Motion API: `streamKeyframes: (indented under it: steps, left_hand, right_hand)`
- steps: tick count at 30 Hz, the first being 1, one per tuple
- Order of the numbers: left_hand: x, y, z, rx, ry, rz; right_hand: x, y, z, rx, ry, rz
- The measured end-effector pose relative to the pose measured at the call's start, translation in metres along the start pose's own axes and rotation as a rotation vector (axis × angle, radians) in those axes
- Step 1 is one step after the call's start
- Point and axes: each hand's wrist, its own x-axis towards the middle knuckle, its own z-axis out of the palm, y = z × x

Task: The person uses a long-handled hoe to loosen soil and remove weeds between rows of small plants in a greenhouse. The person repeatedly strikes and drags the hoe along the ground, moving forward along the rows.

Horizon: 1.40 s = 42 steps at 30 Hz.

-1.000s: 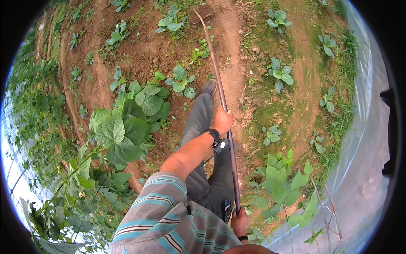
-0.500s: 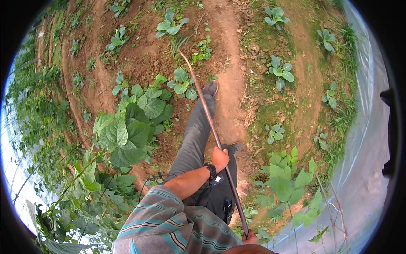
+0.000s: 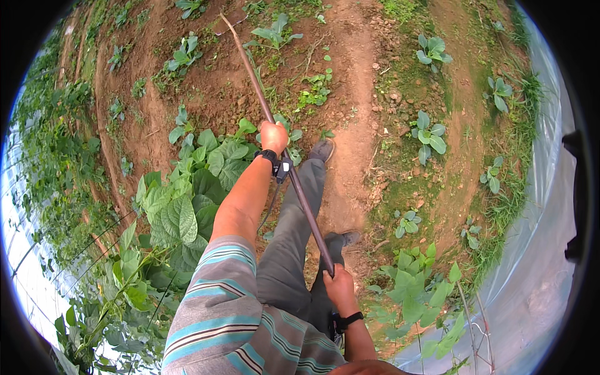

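Over dirt path (image 3: 350, 75), 2 hands grip long hoe handle (image 3: 281, 156): left hand (image 3: 274, 136), right hand (image 3: 340, 289).

Soft, even daylight fills the scene, bright but without harsh sun, so the bare soil (image 3: 350, 81) and green leaves show only faint, diffuse shadows. The translucent plastic sheeting (image 3: 537, 275) along the right edge and a pale strip at the lower left glow whitish and slightly overexposed. The fisheye view sits in a round frame with black corners, bending the planting rows into curves toward the rim, where detail softens, while the centre stays sharp with no noticeable motion blur.
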Motion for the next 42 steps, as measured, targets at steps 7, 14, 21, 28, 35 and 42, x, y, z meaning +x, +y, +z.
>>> streamKeyframes:
  steps: [7,14,21,28,35,42]
  left_hand:
    - [-0.14,-0.06,0.052,0.007,-0.069,-0.125]
    - [-0.3,-0.097,0.051,-0.04,-0.244,-0.203]
    - [-0.327,-0.1,0.043,0.047,-0.317,-0.172]
    - [-0.115,-0.024,0.004,-0.087,-0.065,-0.085]
    - [0.089,0.08,-0.031,-0.267,-0.063,-0.109]
    - [-0.04,0.058,0.006,-0.134,-0.124,-0.081]
  right_hand:
    - [-0.109,0.065,-0.026,-0.017,-0.098,0.19]
    - [-0.266,0.137,-0.048,-0.129,-0.069,0.298]
    - [-0.298,0.144,-0.066,-0.112,-0.084,0.314]
    - [-0.099,0.037,-0.06,-0.14,-0.023,0.131]
    - [0.079,-0.109,-0.069,0.153,-0.075,0.052]
    - [-0.007,-0.078,-0.08,-0.073,-0.137,0.261]
